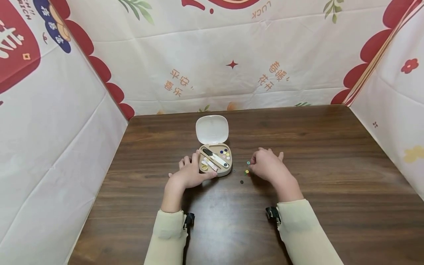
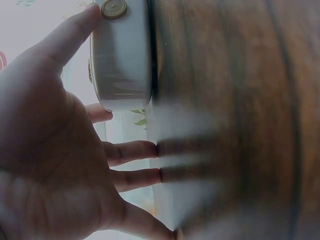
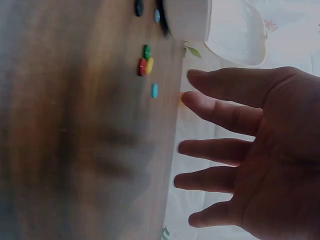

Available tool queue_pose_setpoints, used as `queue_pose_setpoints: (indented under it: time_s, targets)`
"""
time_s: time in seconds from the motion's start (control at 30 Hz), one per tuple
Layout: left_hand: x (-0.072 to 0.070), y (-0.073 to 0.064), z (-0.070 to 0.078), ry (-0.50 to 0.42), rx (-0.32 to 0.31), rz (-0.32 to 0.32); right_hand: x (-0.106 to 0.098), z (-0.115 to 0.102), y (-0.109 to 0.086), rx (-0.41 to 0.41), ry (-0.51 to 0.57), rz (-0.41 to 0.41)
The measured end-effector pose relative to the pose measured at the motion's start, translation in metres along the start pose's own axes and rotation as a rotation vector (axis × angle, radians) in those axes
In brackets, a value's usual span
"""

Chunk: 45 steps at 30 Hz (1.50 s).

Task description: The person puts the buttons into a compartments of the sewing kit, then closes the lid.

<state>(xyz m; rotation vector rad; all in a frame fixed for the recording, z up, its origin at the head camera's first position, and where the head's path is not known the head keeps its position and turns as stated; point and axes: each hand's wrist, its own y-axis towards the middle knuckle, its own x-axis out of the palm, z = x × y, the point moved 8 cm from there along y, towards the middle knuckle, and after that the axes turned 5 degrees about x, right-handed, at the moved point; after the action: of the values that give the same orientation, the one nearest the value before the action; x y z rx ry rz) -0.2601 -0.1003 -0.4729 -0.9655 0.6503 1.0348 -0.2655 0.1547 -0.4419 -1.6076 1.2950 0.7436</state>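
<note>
A small open sewing case [image 1: 201, 162] with its white lid [image 1: 212, 129] raised stands at the table's middle. Inside lie a black-and-white long tool [image 1: 216, 157], a gold ring-shaped piece [image 1: 204, 167] and several buttons [image 1: 225, 154]. My left hand [image 1: 188, 173] rests at the case's near left corner, thumb along the front beside the round clasp [image 2: 114, 8], other fingers spread. Over the table to the right hovers my right hand [image 1: 266, 164], its fingers extended, nothing between them. Close to its fingertips lie loose buttons: teal [image 3: 154, 90], yellow [image 3: 150, 66], red [image 3: 142, 67] and green [image 3: 147, 51].
A black button [image 1: 241, 182] lies nearer to me, and a pale blue one [image 3: 157, 16] sits close beside the case. Printed white cloth [image 1: 212, 73] hangs behind the brown table [image 1: 331, 154] and along both sides.
</note>
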Motion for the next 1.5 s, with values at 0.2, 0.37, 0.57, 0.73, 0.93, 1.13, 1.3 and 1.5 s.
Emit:
queue_pose_setpoints:
  time_s: [0.2, 0.37, 0.57, 0.73, 0.93, 1.13, 1.3, 1.5]
  targets:
    - [0.001, 0.000, 0.002, 0.010, 0.011, -0.012, 0.015, 0.005, -0.003, 0.024, -0.052, -0.040]
    - [0.001, -0.002, 0.002, 0.013, 0.007, -0.018, 0.024, 0.006, -0.002, 0.008, -0.055, -0.088]
    - [0.001, 0.000, 0.001, 0.025, 0.011, -0.007, 0.028, 0.006, 0.001, 0.026, -0.081, -0.126]
    - [0.001, 0.001, 0.001, 0.025, 0.013, -0.014, 0.027, 0.009, 0.001, 0.054, -0.091, -0.134]
    - [0.001, 0.001, -0.001, 0.032, 0.006, -0.015, 0.026, 0.007, 0.001, 0.027, -0.089, -0.122]
    - [0.002, 0.000, -0.002, 0.027, -0.002, -0.023, 0.024, 0.003, 0.001, -0.064, -0.069, -0.098]
    - [0.002, 0.001, -0.003, 0.034, -0.007, -0.022, 0.018, 0.004, -0.002, -0.100, 0.007, -0.098]
    - [0.002, 0.002, -0.001, 0.048, 0.001, -0.018, 0.004, 0.010, -0.003, -0.070, 0.074, -0.107]
